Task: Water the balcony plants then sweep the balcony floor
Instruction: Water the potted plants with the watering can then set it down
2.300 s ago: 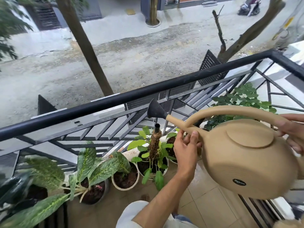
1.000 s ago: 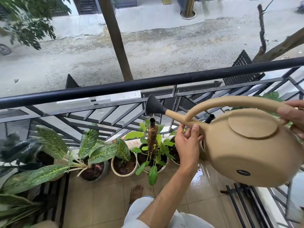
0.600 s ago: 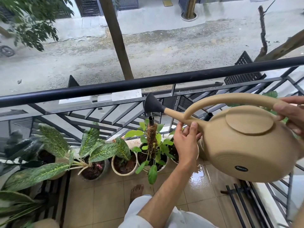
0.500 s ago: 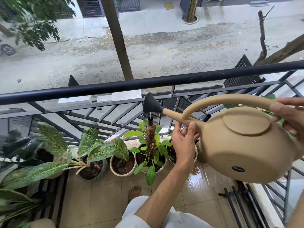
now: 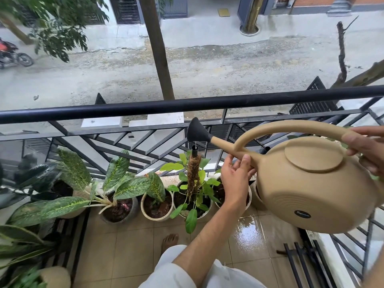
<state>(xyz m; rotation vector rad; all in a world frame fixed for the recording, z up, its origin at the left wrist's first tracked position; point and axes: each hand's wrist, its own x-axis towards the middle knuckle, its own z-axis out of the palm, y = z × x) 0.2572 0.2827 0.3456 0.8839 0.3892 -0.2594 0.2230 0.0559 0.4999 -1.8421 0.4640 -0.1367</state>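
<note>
Low centre, our left hand (image 5: 235, 179) cups the spout base; at right, our right hand (image 5: 367, 150) grips the handle of the watering can (image 5: 311, 183). Its rose (image 5: 196, 133), swung left since earlier, now hangs above the moss-pole plant (image 5: 193, 183), so watering continues.

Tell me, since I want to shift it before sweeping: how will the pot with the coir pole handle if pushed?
The coir-pole pot is probably top-heavy: its pole rises well above the rim, so a high push may tip it. Dark soil fills it, so it is likely heavy. Nearby wet tiles may let it slide.
</note>
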